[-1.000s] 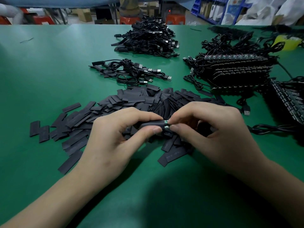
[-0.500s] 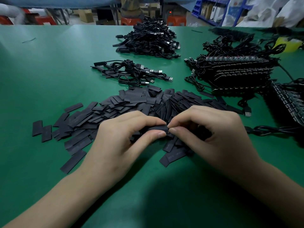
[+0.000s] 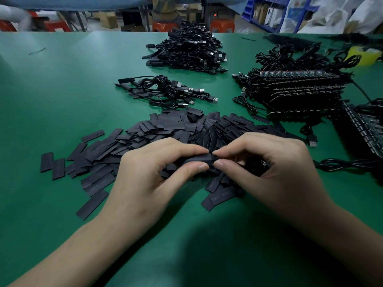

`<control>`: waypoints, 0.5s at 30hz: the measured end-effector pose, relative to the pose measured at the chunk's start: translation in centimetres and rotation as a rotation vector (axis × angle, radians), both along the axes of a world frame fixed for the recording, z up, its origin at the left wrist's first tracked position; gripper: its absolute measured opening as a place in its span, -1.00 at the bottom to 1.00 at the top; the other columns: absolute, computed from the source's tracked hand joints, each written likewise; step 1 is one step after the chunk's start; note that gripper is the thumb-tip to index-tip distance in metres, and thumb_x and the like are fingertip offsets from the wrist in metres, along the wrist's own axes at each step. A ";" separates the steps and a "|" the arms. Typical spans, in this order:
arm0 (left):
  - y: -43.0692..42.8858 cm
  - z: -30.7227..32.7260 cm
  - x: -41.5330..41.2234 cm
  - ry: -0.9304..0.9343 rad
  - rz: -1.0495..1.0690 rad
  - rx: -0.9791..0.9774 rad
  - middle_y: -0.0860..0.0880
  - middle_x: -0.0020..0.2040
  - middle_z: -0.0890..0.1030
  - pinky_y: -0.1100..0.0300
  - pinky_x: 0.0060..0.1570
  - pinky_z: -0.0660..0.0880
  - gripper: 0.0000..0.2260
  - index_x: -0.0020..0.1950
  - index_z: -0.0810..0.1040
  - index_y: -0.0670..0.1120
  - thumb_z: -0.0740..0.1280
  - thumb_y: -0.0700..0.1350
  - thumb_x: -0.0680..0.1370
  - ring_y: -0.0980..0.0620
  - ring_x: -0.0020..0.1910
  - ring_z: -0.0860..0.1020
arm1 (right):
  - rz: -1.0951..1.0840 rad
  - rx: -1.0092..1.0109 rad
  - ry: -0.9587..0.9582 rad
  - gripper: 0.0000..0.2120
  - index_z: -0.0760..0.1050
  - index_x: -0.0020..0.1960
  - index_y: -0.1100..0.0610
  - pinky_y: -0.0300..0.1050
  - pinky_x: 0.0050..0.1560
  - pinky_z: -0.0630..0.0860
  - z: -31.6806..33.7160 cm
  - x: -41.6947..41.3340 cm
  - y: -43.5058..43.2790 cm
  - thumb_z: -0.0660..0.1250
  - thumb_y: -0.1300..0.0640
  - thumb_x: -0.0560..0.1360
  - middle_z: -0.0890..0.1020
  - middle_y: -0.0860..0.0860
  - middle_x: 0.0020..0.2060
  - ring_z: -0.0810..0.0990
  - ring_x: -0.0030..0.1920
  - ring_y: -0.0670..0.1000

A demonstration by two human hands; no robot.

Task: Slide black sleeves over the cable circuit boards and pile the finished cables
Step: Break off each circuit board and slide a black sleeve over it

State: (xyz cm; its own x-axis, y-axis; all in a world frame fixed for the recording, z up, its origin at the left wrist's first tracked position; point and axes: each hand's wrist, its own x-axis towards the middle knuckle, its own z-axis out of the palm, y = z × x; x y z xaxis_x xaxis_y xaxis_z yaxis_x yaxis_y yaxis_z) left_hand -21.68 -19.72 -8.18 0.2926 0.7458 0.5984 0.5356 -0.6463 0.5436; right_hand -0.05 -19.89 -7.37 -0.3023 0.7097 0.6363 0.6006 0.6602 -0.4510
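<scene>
Black sleeve (image 3: 198, 160) sits pinched between both hands, just above the near edge of the loose sleeve heap (image 3: 165, 129) and low over the green table (image 3: 62, 79). No circuit board shows; it is probably inside the tube or hidden behind fingertips, and I cannot tell which. To finish well, the left hand (image 3: 153, 175) should hold the tube squeezed open rather than flat. The right hand (image 3: 267, 168) should feed straight along its axis, without twisting, until the board is covered evenly at both ends. Left thumb and forefinger clamp the sleeve from below and above, the other fingers curled under. Right thumb and forefinger pinch the cable (image 3: 342, 163) end at the sleeve's mouth, tips almost touching the left's, and the cable trails off rightward. Beyond lie a small pile of finished cables (image 3: 165, 92), a bigger cable pile (image 3: 186, 52) farther back, and stacked circuit boards (image 3: 300, 90) to the right
</scene>
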 end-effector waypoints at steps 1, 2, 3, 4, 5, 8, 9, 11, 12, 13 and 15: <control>0.0 0.0 0.0 0.004 -0.001 0.007 0.09 -0.06 0.70 0.15 -0.01 0.54 -0.82 0.10 0.71 -0.04 0.45 -0.04 0.53 0.17 -0.04 0.64 | 0.001 -0.002 0.001 -0.92 0.70 -0.06 0.12 -0.38 -0.17 0.44 0.0 0.0 0.0 0.51 0.12 0.49 0.61 -0.19 -0.24 0.57 -0.26 -0.19; 0.0 0.0 0.0 0.002 -0.004 0.010 0.09 -0.06 0.69 0.16 0.00 0.54 -0.82 0.10 0.71 -0.04 0.45 -0.05 0.53 0.18 -0.04 0.64 | 0.001 -0.005 0.004 -0.93 0.70 -0.06 0.12 -0.39 -0.17 0.43 -0.1 0.0 -0.1 0.52 0.12 0.49 0.62 -0.19 -0.24 0.57 -0.25 -0.21; 0.0 0.0 0.0 -0.001 -0.007 0.011 0.09 -0.06 0.69 0.17 0.00 0.54 -0.82 0.10 0.71 -0.04 0.45 -0.05 0.53 0.19 -0.04 0.63 | 0.001 -0.011 0.008 -0.93 0.70 -0.06 0.11 -0.40 -0.16 0.42 -0.1 0.0 -0.1 0.53 0.12 0.49 0.63 -0.19 -0.23 0.57 -0.24 -0.22; 0.0 0.0 0.0 -0.003 -0.011 0.013 0.10 -0.07 0.69 0.17 -0.01 0.54 -0.82 0.10 0.71 -0.04 0.45 -0.05 0.53 0.19 -0.05 0.63 | 0.000 -0.018 0.012 -0.93 0.70 -0.06 0.11 -0.41 -0.16 0.42 -0.1 0.0 -0.1 0.53 0.12 0.49 0.64 -0.18 -0.23 0.57 -0.23 -0.22; 0.0 0.0 0.0 -0.003 -0.014 0.017 0.09 -0.07 0.69 0.17 -0.01 0.54 -0.82 0.10 0.71 -0.05 0.45 -0.06 0.53 0.19 -0.05 0.63 | -0.001 -0.021 0.014 -0.92 0.70 -0.06 0.11 -0.41 -0.16 0.42 -0.1 0.0 -0.1 0.53 0.12 0.48 0.65 -0.18 -0.22 0.58 -0.23 -0.22; 0.2 -0.1 0.0 -0.002 -0.019 0.034 0.08 -0.07 0.69 0.15 -0.03 0.54 -0.82 0.09 0.71 -0.06 0.46 -0.06 0.52 0.17 -0.06 0.63 | -0.010 -0.017 0.018 -0.92 0.70 -0.06 0.11 -0.39 -0.18 0.43 -0.2 -0.2 -0.2 0.53 0.11 0.49 0.65 -0.16 -0.23 0.58 -0.24 -0.20; 0.2 -0.2 -0.1 -0.003 -0.022 0.040 0.08 -0.06 0.69 0.16 -0.02 0.54 -0.82 0.09 0.72 -0.07 0.46 -0.07 0.52 0.17 -0.06 0.63 | -0.014 -0.016 0.019 -0.92 0.70 -0.07 0.11 -0.39 -0.18 0.43 -0.1 -0.3 -0.2 0.52 0.11 0.49 0.65 -0.16 -0.24 0.58 -0.24 -0.20; 0.3 -0.2 -0.2 0.002 -0.027 0.055 0.08 -0.06 0.68 0.21 -0.01 0.54 -0.82 0.09 0.72 -0.07 0.46 -0.08 0.52 0.19 -0.05 0.63 | -0.013 -0.017 0.019 -0.93 0.70 -0.08 0.11 -0.41 -0.18 0.42 -0.1 -0.4 -0.3 0.51 0.11 0.49 0.64 -0.16 -0.25 0.58 -0.24 -0.21; 0.4 -0.2 -0.2 0.009 -0.030 0.061 0.08 -0.05 0.68 0.23 -0.01 0.54 -0.83 0.09 0.72 -0.07 0.46 -0.08 0.52 0.20 -0.05 0.63 | -0.009 -0.021 0.020 -0.93 0.70 -0.08 0.10 -0.41 -0.18 0.42 -0.1 -0.4 -0.4 0.51 0.11 0.49 0.65 -0.16 -0.24 0.58 -0.24 -0.20; 0.4 -0.3 -0.2 0.013 -0.035 0.061 0.08 -0.05 0.68 0.24 -0.01 0.54 -0.83 0.09 0.72 -0.07 0.46 -0.08 0.52 0.20 -0.05 0.63 | -0.006 -0.027 0.020 -0.94 0.69 -0.08 0.10 -0.40 -0.18 0.43 -0.1 -0.4 -0.4 0.50 0.11 0.49 0.65 -0.16 -0.24 0.58 -0.24 -0.20; 0.4 -0.3 -0.1 0.007 -0.045 0.023 0.11 -0.07 0.69 0.26 -0.04 0.54 -0.84 0.08 0.73 -0.04 0.44 -0.06 0.53 0.18 -0.07 0.64 | -0.004 -0.032 0.011 -0.95 0.69 -0.08 0.09 -0.37 -0.18 0.44 0.0 -0.4 -0.3 0.50 0.11 0.49 0.66 -0.16 -0.24 0.58 -0.23 -0.19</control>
State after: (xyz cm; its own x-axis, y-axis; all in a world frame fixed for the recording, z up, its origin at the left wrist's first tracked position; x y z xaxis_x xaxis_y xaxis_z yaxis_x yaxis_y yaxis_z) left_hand -21.79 -19.27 -8.45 0.3296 0.7178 0.6132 0.5094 -0.6821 0.5247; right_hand -0.44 -20.14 -7.38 -0.2925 0.7308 0.6167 0.5981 0.6430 -0.4783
